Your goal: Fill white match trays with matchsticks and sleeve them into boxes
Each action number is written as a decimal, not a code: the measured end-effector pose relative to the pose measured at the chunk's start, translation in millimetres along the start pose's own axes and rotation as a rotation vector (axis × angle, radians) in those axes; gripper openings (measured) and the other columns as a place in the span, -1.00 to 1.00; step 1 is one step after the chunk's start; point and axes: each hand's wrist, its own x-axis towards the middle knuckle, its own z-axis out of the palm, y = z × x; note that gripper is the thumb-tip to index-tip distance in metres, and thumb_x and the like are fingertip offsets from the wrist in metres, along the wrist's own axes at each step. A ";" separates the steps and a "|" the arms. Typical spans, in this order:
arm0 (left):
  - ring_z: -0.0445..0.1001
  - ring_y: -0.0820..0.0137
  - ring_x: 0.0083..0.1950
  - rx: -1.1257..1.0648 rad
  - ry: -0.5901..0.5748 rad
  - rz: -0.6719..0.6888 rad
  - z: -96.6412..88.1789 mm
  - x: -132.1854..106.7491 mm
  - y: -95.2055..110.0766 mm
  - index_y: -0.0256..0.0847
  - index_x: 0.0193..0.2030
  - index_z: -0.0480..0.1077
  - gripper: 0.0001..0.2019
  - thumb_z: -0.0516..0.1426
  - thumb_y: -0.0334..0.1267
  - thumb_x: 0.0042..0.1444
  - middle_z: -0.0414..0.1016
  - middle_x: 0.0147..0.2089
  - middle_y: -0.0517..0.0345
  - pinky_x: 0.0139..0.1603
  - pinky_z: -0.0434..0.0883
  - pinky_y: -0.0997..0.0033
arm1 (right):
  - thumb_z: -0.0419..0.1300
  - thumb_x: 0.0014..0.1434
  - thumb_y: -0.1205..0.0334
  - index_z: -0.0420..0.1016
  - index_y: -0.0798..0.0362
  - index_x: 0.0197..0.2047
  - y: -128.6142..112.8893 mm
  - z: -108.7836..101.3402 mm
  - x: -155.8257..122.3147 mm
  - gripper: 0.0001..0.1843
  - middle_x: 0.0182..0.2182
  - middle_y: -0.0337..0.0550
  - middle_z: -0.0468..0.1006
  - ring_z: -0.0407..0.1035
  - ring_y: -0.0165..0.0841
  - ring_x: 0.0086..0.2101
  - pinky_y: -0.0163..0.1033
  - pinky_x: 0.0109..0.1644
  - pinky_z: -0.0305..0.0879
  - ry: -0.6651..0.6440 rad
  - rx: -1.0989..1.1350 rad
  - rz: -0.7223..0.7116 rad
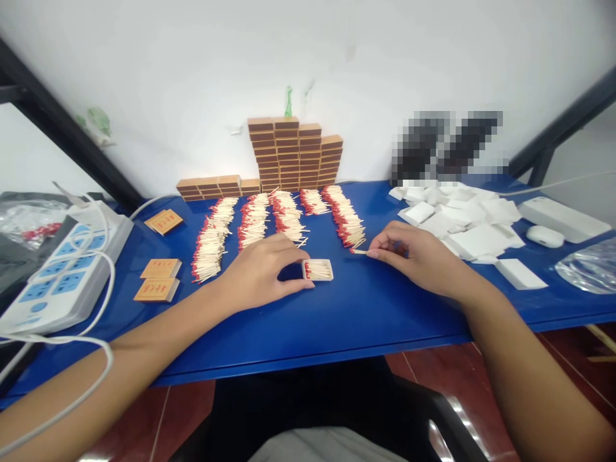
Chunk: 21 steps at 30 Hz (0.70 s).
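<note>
My left hand (269, 273) grips the left end of a small white matchbox tray (326, 277) between thumb and fingers. Red-headed matches (315, 269) lie inside that tray, which rests on the blue table (308, 327). To the right, my right hand (409, 253) pinches the end of a match or a few (360, 251), their red heads pointing left, at the near end of a long row of matches (344, 218). More match rows (209, 247) stretch behind and left of my left hand.
Stacked matchboxes (296, 154) stand against the wall. Orange matchboxes (161, 269) lie at left, near a white power strip (67, 269) with loose cables. On the right are a heap of white trays (462, 215), a white earphone case (545, 236) and clear plastic (590, 266).
</note>
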 end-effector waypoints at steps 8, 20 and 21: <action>0.58 0.22 -0.05 0.005 -0.012 -0.013 -0.8 0.6 -0.4 -0.20 0.01 0.59 -0.68 0.35 -0.02 0.30 0.66 -0.12 0.06 -0.01 0.50 0.20 | 0.21 0.32 -0.38 0.64 -0.08 -0.28 -2.4 -0.4 0.6 -0.47 -0.29 -0.09 0.51 0.38 -0.22 -0.33 -0.07 -0.25 0.35 -0.013 -0.003 -0.013; 0.59 0.20 -0.02 -0.021 0.010 -0.010 2.1 -2.9 -1.2 -0.21 0.05 0.57 -0.66 0.34 0.00 0.31 0.65 -0.10 0.03 0.05 0.52 0.17 | 0.19 0.34 -0.35 0.63 -0.08 -0.25 2.0 1.6 -0.6 -0.49 -0.26 -0.10 0.53 0.39 -0.24 -0.32 -0.08 -0.24 0.35 -0.025 -0.001 0.022; 0.59 0.20 -0.03 -0.022 0.006 -0.015 2.1 -3.1 -1.4 -0.21 0.04 0.57 -0.66 0.33 0.00 0.32 0.65 -0.10 0.03 0.06 0.51 0.16 | 0.19 0.36 -0.34 0.62 -0.08 -0.25 2.6 1.9 -0.8 -0.50 -0.26 -0.10 0.53 0.39 -0.25 -0.33 -0.09 -0.25 0.35 -0.035 -0.001 0.026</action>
